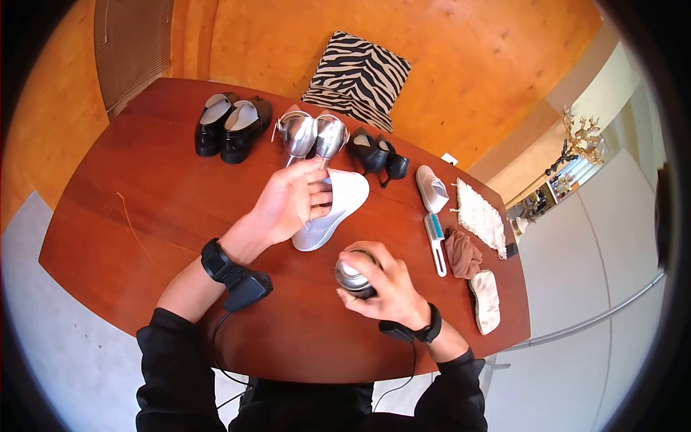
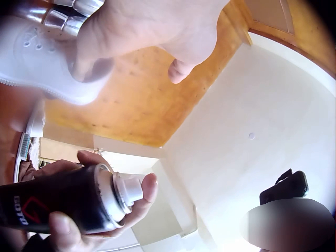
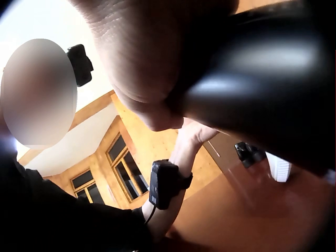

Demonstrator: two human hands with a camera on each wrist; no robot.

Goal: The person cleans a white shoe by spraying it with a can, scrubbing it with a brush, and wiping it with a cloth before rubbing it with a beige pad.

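Observation:
The left hand (image 1: 288, 200) has its fingers inside the opening of a white sneaker (image 1: 348, 196), which it carries above the table. In the left wrist view the thumb of this hand (image 2: 152, 26) stands away from the sneaker (image 2: 44, 63), and the fingertips are hidden inside. The right hand (image 1: 389, 285) grips a dark spray can (image 1: 354, 279), its index finger at the white nozzle. Below the sneaker in the left wrist view is the can (image 2: 58, 199), nozzle towards the right. The can (image 3: 262, 79) fills much of the right wrist view.
Along the table's (image 1: 173, 237) far side stand black shoes (image 1: 245, 129), silver heels (image 1: 331, 135) and black heels (image 1: 368, 153). At the right lie another white sneaker (image 1: 432, 190), a brush (image 1: 436, 245), a white cloth (image 1: 481, 218), a brown cloth (image 1: 463, 253) and a pale pad (image 1: 486, 302).

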